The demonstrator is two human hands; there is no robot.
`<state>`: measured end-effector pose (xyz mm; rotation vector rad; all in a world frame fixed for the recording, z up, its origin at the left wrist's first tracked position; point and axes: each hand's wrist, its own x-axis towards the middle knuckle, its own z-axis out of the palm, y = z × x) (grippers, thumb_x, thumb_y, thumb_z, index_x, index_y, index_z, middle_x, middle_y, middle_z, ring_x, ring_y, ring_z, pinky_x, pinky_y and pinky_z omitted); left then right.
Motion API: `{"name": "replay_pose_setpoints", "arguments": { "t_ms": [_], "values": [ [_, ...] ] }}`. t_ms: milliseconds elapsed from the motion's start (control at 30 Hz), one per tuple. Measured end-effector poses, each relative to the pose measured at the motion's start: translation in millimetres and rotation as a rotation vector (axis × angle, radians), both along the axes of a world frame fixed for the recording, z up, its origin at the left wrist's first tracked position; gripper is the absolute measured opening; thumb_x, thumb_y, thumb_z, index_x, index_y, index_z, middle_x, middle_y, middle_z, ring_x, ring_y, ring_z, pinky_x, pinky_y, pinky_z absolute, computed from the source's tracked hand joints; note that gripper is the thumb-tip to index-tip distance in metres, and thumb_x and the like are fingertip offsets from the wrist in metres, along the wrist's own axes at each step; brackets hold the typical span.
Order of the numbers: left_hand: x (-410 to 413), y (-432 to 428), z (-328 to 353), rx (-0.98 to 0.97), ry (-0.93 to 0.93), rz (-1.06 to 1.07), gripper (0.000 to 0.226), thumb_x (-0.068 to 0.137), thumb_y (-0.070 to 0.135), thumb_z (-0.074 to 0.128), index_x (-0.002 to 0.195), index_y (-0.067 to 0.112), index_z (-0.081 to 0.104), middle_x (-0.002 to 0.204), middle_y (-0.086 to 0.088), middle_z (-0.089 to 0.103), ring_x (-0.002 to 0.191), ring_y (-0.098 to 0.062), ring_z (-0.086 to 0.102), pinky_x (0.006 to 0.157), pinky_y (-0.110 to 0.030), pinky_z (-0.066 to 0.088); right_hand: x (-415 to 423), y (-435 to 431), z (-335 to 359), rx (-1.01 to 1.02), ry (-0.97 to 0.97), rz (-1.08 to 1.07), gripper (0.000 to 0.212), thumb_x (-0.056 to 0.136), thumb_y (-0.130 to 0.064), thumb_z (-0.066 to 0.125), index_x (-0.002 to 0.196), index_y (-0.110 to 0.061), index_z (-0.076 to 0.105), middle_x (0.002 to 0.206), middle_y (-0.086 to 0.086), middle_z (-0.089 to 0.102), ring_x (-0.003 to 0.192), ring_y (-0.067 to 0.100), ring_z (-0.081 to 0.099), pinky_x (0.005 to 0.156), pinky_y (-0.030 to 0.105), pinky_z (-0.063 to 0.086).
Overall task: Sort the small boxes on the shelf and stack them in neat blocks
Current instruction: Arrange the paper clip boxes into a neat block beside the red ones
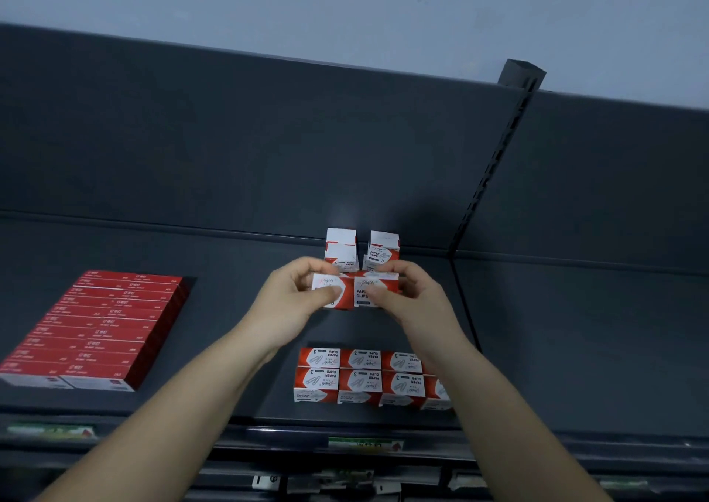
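Observation:
Above the dark shelf (238,348), two red-and-white paper clip boxes are held side by side. My left hand (295,302) grips the left box (341,290) with thumb in front and fingers over the top. My right hand (406,298) grips the right box (364,288) the same way. Behind them, two short stacks of the same boxes (362,248) stand against the back panel. A neat block of several paper clip boxes (364,378) sits near the shelf's front edge, partly hidden by my right forearm.
A large flat block of red staple boxes (99,329) lies at the left of the shelf. A slotted upright (495,163) and divider bound the bay on the right. Price labels (364,444) run along the front rail; a lower shelf shows below.

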<state>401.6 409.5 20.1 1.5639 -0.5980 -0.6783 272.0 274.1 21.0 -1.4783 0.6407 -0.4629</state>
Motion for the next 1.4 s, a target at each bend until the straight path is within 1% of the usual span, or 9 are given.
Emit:
{"name": "replay_pose_setpoints", "arguments": {
  "t_ms": [133, 333, 467, 600, 700, 833, 933, 1067, 1400],
  "values": [
    [12.5, 0.5, -15.9, 0.135, -0.165, -0.066, 0.024, 0.080, 0.003, 0.075, 0.093, 0.022, 0.072, 0.094, 0.004, 0.075, 0.087, -0.012, 0.071, 0.079, -0.029, 0.057, 1.6, -3.1, -7.1, -0.289, 0.184, 0.097, 0.024, 0.080, -0.024, 0.080, 0.097, -0.033, 0.066, 0.099, -0.012, 0.071, 0.093, 0.006, 0.066, 0.082, 0.027, 0.056],
    [19.8, -2.3, -49.7, 0.271, -0.251, -0.131, 0.028, 0.082, 0.004, 0.073, 0.096, 0.028, 0.069, 0.100, 0.012, 0.072, 0.093, -0.006, 0.067, 0.090, -0.035, 0.054, 6.0, -2.6, -28.9, -0.477, 0.379, 0.154, 0.021, 0.084, -0.027, 0.074, 0.095, -0.034, 0.057, 0.099, -0.016, 0.065, 0.092, -0.005, 0.060, 0.070, 0.013, 0.045],
    [25.0, 2.8, -56.0, 0.282, -0.344, -0.257, 0.028, 0.088, 0.014, 0.069, 0.109, 0.033, 0.066, 0.110, 0.017, 0.067, 0.100, -0.001, 0.063, 0.087, -0.025, 0.053, 4.0, -7.9, -35.4, -0.563, 0.508, 0.269, 0.023, 0.088, -0.028, 0.069, 0.106, -0.034, 0.055, 0.107, -0.020, 0.059, 0.101, 0.000, 0.057, 0.076, 0.015, 0.046],
    [27.9, 9.8, -57.0, 0.264, -0.321, -0.365, 0.027, 0.093, 0.018, 0.064, 0.114, 0.034, 0.064, 0.105, 0.019, 0.068, 0.096, 0.000, 0.065, 0.079, -0.022, 0.053, 1.7, -10.3, -35.5, -0.673, 0.518, 0.331, 0.028, 0.091, -0.028, 0.065, 0.118, -0.033, 0.059, 0.116, -0.016, 0.061, 0.104, 0.002, 0.057, 0.086, 0.021, 0.050],
    [29.0, 16.3, -59.1, 0.214, -0.252, -0.438, 0.026, 0.094, 0.014, 0.062, 0.114, 0.030, 0.064, 0.104, 0.013, 0.070, 0.097, -0.006, 0.066, 0.083, -0.024, 0.054, -0.8, -8.9, -29.7, -0.707, 0.536, 0.402, 0.031, 0.092, -0.037, 0.063, 0.122, -0.033, 0.056, 0.115, -0.018, 0.059, 0.101, 0.001, 0.057, 0.085, 0.023, 0.051],
    [25.7, 24.1, -65.4, 0.158, -0.180, -0.480, 0.029, 0.093, 0.013, 0.064, 0.120, 0.024, 0.062, 0.108, 0.002, 0.070, 0.099, -0.013, 0.067, 0.085, -0.026, 0.054, -7.2, -5.0, -26.6, -0.690, 0.606, 0.502, 0.062, 0.078, -0.058, 0.071, 0.132, -0.038, 0.046, 0.124, -0.020, 0.052, 0.109, 0.001, 0.052, 0.093, 0.028, 0.049],
    [23.4, 28.0, -69.6, 0.104, -0.141, -0.474, 0.036, 0.086, 0.011, 0.072, 0.120, 0.018, 0.061, 0.110, 0.001, 0.069, 0.102, -0.012, 0.066, 0.082, -0.020, 0.052, -12.1, 0.5, -28.5, -0.702, 0.612, 0.536, 0.076, 0.072, -0.060, 0.075, 0.136, -0.039, 0.041, 0.129, -0.018, 0.047, 0.115, 0.003, 0.049, 0.098, 0.030, 0.046],
    [22.3, 31.2, -74.9, 0.059, -0.135, -0.456, 0.038, 0.081, 0.013, 0.075, 0.117, 0.016, 0.062, 0.111, 0.003, 0.068, 0.102, -0.010, 0.065, 0.083, -0.016, 0.049, -15.5, 5.0, -29.6, -0.745, 0.585, 0.534, 0.075, 0.073, -0.057, 0.076, 0.137, -0.039, 0.039, 0.131, -0.017, 0.047, 0.116, 0.003, 0.048, 0.099, 0.026, 0.043],
    [19.3, 34.5, -85.7, 0.051, -0.138, -0.428, 0.032, 0.083, 0.027, 0.069, 0.114, 0.023, 0.066, 0.113, 0.003, 0.068, 0.105, -0.015, 0.065, 0.085, -0.023, 0.053, -14.4, 5.3, -30.9, -0.773, 0.594, 0.531, 0.065, 0.074, -0.058, 0.075, 0.129, -0.039, 0.045, 0.122, -0.018, 0.053, 0.109, 0.004, 0.051, 0.092, 0.030, 0.047]
  ]
}}
